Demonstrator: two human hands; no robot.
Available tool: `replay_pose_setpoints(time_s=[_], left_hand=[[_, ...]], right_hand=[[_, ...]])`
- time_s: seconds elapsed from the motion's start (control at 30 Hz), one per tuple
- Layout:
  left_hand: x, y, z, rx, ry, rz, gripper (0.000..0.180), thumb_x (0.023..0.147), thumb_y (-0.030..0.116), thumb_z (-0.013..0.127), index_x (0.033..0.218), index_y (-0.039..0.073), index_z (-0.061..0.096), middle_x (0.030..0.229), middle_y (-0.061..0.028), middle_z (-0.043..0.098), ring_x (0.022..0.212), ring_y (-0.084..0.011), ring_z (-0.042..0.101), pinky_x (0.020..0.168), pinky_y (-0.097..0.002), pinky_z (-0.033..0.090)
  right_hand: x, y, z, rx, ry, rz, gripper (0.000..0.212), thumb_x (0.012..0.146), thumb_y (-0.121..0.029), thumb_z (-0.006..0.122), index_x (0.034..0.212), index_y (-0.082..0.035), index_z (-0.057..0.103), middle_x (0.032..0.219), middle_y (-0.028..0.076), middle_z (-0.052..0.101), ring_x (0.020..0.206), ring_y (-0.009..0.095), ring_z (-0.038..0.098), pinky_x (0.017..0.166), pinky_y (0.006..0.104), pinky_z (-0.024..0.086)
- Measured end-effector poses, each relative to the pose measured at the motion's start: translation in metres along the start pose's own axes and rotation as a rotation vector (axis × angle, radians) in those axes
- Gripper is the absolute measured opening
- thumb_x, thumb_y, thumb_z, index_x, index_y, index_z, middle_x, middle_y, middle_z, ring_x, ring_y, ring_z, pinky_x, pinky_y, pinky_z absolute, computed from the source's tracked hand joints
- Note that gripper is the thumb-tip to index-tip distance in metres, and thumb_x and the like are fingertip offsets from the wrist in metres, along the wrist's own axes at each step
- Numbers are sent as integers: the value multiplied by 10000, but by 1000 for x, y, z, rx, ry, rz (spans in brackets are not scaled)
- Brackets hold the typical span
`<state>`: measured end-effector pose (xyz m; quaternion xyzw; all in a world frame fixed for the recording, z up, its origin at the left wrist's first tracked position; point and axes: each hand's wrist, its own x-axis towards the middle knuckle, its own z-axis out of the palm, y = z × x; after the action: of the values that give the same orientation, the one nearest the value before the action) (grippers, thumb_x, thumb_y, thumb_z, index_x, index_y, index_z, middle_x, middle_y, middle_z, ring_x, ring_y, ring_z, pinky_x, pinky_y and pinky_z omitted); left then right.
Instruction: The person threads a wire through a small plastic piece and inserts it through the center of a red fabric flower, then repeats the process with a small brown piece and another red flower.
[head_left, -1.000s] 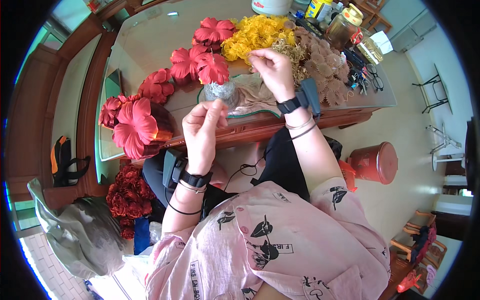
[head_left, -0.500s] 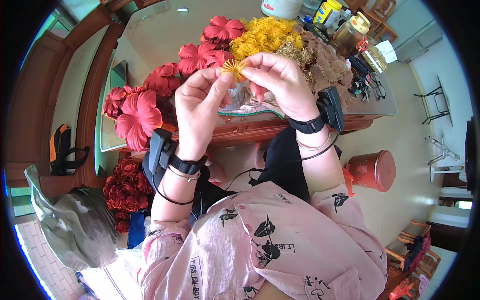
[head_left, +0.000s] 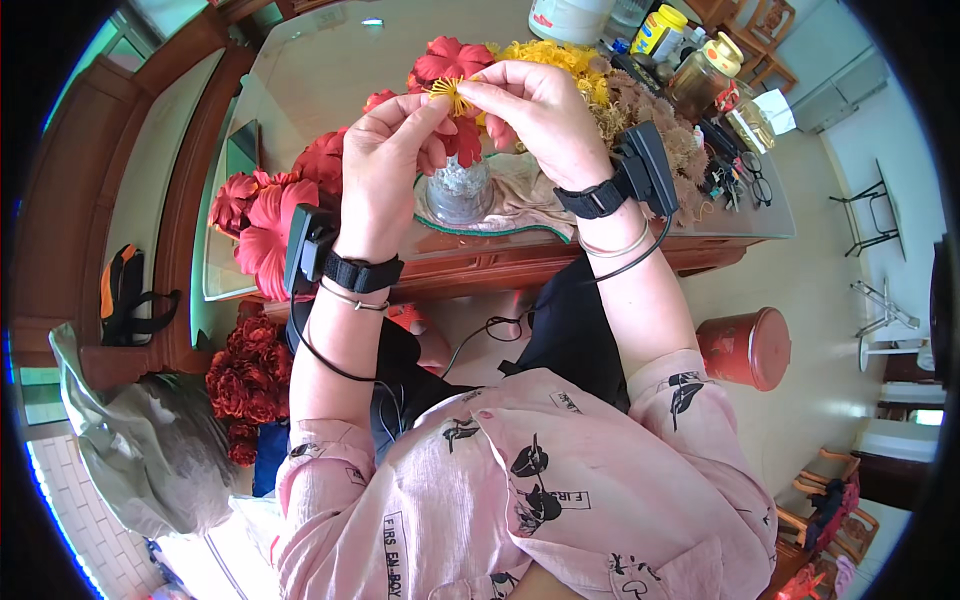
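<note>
Between the pinched fingertips of both hands is a small yellow flower centre (head_left: 450, 94) with thin spread strands. My left hand (head_left: 390, 145) grips its left side, thumb and fingers closed. From the right, my right hand (head_left: 535, 105) pinches the other side. Just behind and below the fingers are red petals (head_left: 463, 145), close above a clear glass jar (head_left: 460, 195). The jar rests on a pale cloth with a green edge (head_left: 525, 195). Large red artificial flowers (head_left: 275, 225) lie beside my left wrist, partly hidden by it.
Yellow flowers (head_left: 560, 60) and brownish dried-looking flowers (head_left: 655, 125) are heaped beyond my right hand. Bottles, a lidded jar (head_left: 705, 70) and eyeglasses (head_left: 757, 178) stand or lie at the table's right. Dark red flowers (head_left: 250, 375) are below left, and a red bucket (head_left: 743, 348) is on the floor.
Both hands have moved up and slightly left with the yellow flower centre, farther over the table. The glass jar and more of the cloth now show beneath them.
</note>
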<state>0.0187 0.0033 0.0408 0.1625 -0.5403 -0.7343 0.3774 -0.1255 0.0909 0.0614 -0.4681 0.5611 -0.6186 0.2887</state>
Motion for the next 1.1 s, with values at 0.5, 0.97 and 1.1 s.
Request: replay_pose_setpoints(time_s=[0.5, 0.97, 1.1], left_hand=[[4, -7, -11, 113, -8, -56, 128, 886, 162, 668, 865, 37, 671, 676, 21, 609, 500, -18, 460, 465, -174, 319], [9, -21, -11, 51, 17, -31, 126, 899, 124, 654, 917, -1, 650, 684, 25, 581, 514, -19, 453, 469, -172, 327], [9, -23, -11, 59, 21, -51, 113, 896, 111, 656, 914, 0, 645, 686, 31, 577, 514, -17, 450, 466, -172, 326]], right_hand=[[0, 15, 2, 2, -20, 66, 155, 914, -174, 644, 965, -31, 673, 756, -29, 623, 589, 25, 544, 519, 170, 423], [2, 33, -1, 93, -58, 68, 95, 915, -133, 624, 940, -43, 644, 762, -37, 602, 611, 28, 533, 550, 179, 433], [1, 34, -1, 114, -57, 82, 92, 911, -134, 627, 937, -47, 643, 753, -40, 595, 612, 29, 530, 561, 180, 435]])
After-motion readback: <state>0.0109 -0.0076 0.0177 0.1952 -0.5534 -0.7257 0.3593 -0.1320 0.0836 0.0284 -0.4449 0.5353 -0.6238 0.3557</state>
